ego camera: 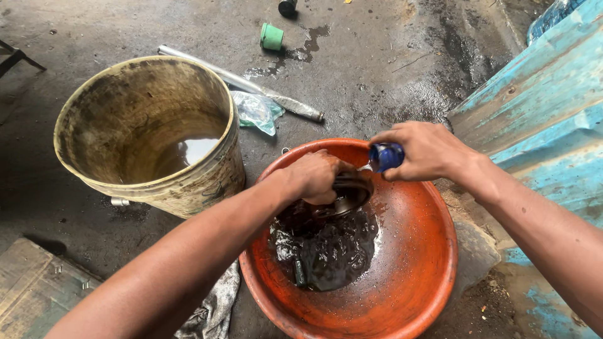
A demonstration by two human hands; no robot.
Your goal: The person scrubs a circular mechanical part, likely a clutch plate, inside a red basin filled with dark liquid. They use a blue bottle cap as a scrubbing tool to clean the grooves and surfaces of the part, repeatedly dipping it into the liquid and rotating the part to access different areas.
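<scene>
My left hand [317, 176] grips a dark round metal part [350, 193] over an orange plastic basin [421, 251]. Dark oily liquid [333, 251] with several small dark parts lies in the basin's bottom. My right hand [427, 150] holds a small blue packet [385, 156] tipped toward the metal part, its mouth right next to it. Both hands are above the far rim of the basin, almost touching.
A dirty cream bucket [151, 132] with some liquid stands left of the basin. Behind lie a metal pipe [251, 85], a clear plastic bag [256, 112] and a green cup [271, 36]. A blue corrugated sheet [540, 107] is at right, a rag [213, 311] and a wooden board [31, 289] at lower left.
</scene>
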